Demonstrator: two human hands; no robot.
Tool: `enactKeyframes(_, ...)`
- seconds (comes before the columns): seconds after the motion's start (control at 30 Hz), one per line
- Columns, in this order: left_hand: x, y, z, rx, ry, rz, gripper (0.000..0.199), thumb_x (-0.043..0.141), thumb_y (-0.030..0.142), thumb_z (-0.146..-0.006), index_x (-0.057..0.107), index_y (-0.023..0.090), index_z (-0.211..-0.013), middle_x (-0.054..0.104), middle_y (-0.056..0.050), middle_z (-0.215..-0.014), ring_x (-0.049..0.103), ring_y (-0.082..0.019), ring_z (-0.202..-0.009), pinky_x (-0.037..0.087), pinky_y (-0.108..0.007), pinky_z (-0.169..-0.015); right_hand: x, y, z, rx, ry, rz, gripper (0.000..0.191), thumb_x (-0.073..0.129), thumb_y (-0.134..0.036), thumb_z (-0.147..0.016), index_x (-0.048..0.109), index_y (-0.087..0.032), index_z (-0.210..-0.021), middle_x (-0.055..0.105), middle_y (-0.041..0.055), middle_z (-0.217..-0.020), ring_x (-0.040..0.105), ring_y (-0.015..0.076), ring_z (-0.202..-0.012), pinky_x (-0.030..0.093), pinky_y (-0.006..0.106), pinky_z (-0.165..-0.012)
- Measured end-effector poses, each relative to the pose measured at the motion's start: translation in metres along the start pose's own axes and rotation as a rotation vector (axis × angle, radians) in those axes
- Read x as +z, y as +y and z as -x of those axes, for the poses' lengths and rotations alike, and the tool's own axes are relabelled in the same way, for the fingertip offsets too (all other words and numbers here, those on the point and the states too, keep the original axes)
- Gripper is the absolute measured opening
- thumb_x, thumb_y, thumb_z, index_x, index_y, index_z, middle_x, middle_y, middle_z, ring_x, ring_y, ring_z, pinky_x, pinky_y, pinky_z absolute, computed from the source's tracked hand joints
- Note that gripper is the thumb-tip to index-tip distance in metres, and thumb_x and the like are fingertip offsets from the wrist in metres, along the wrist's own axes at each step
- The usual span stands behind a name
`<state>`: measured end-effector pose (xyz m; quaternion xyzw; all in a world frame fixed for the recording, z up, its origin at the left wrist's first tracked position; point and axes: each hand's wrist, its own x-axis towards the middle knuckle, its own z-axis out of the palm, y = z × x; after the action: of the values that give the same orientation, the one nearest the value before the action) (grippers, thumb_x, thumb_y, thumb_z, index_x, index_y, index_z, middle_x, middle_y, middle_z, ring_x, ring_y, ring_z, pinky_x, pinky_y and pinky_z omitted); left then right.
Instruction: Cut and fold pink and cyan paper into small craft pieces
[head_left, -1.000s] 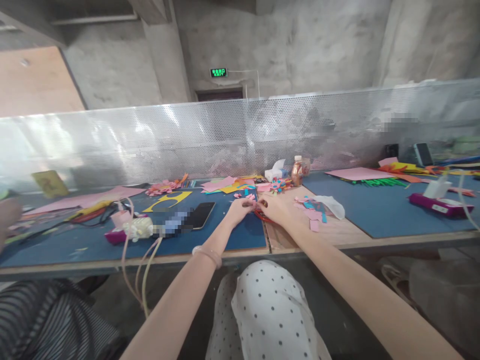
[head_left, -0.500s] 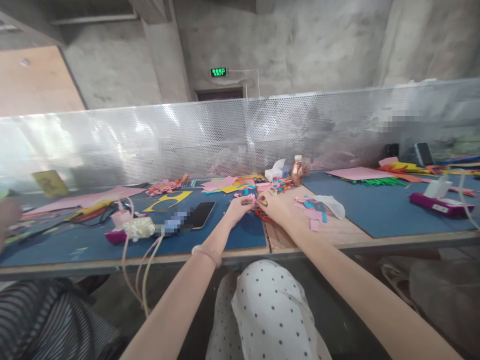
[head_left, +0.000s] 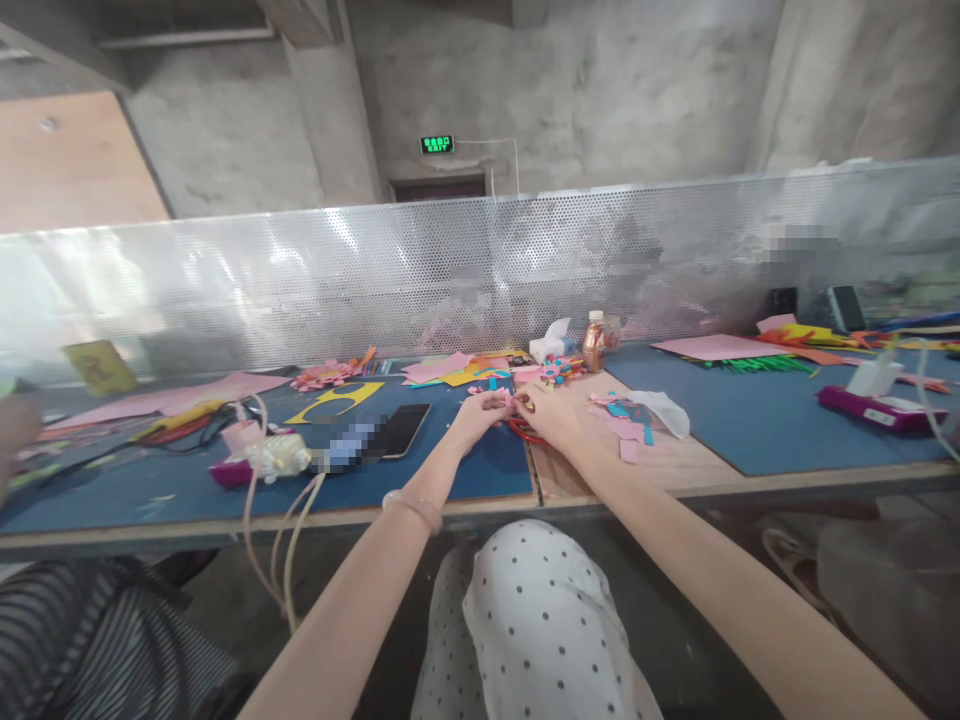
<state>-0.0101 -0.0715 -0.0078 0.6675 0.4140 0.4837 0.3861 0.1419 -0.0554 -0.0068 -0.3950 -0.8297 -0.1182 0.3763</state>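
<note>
My left hand [head_left: 481,416] and my right hand [head_left: 541,414] meet over the middle of the table, fingertips almost touching. Between them is a small pink piece [head_left: 507,399], pinched by the left fingers; its exact shape is too small to make out. The right fingers are closed at its other side, and what they grip is mostly hidden. Beneath the hands lies something red and looped [head_left: 528,433]. Just beyond them are blue and pink scraps [head_left: 493,381] and a colourful flower-like cluster [head_left: 559,371].
Right of my hands lie pink and blue scraps [head_left: 628,430] and a clear plastic bag [head_left: 663,412]. A bottle [head_left: 595,342] and tissue pack [head_left: 551,345] stand behind. On the left are a dark phone [head_left: 403,430], a yellow cut-out sheet [head_left: 336,402] and a cabled purple power strip [head_left: 234,472].
My hands stay in nearly the same place, with only a slight shift of the fingers around the pink piece. Nothing else has visibly moved.
</note>
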Motion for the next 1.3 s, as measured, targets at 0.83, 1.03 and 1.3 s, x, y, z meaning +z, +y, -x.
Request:
enactKeyframes(0.83,-0.0003,-0.0088,-0.0054,0.007,-0.011,-0.011,0.020,0.051,0.026,-0.081,0.055,0.011,-0.093,0.060,-0.004,-0.086,0.058,-0.014,-0.076,0.048,-0.033,-0.068,-0.0032,-0.0084,0.0015,0.084,-0.003,0.016,0.011,0.047,-0.021,-0.080,0.055,-0.012,-0.082,0.056,0.0032,-0.086,0.052,0.0125,-0.075,0.042,0.028,-0.066)
enactKeyframes(1.03,-0.0004,-0.0061,-0.0033,0.003,-0.015,-0.009,0.020,0.052,0.023,-0.080,0.055,0.012,-0.095,0.060,-0.004,-0.088,0.058,-0.015,-0.079,0.048,-0.034,-0.070,0.0003,-0.0078,0.0009,0.088,-0.002,0.000,0.011,0.045,-0.019,-0.081,0.053,-0.012,-0.084,0.054,0.0031,-0.087,0.051,0.0123,-0.075,0.042,0.028,-0.065)
enactKeyframes(1.3,0.0002,-0.0012,-0.0016,-0.012,-0.012,-0.002,0.020,0.052,0.023,-0.080,0.055,0.012,-0.095,0.059,-0.004,-0.089,0.058,-0.014,-0.077,0.048,-0.033,-0.070,0.0042,-0.0040,-0.0004,0.099,0.034,-0.060,0.009,0.045,-0.016,-0.081,0.051,-0.011,-0.085,0.053,0.0034,-0.087,0.051,0.0123,-0.077,0.042,0.028,-0.068)
